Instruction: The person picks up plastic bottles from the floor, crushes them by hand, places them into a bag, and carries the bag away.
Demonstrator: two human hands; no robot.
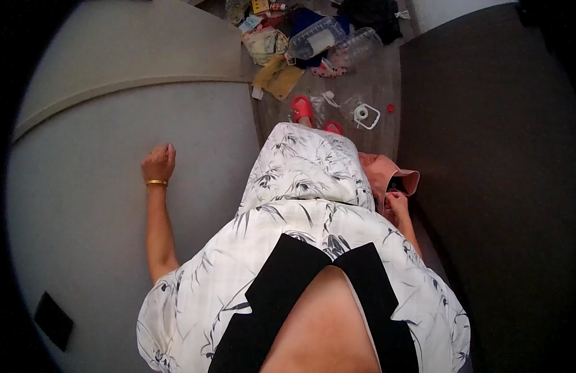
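My left hand (158, 163), with a gold bracelet at the wrist, is closed in a fist over the grey surface (207, 143) at the left. Nothing shows in it. On the other side, my right hand (397, 204) pinches the edge of a pink cloth item (376, 174), which looks like a bag or cap with a dark inside. It lies beside the white leaf-print clothing (306, 161) over my lap.
Clear plastic bottles (317, 38), a yellow-brown sheet (278, 78) and crumpled bags lie on the floor ahead. A white handle-like ring (366, 115) and a red cap (390, 108) are nearer. Red shoes (302, 109) show beyond my lap. A dark panel (487, 155) stands right.
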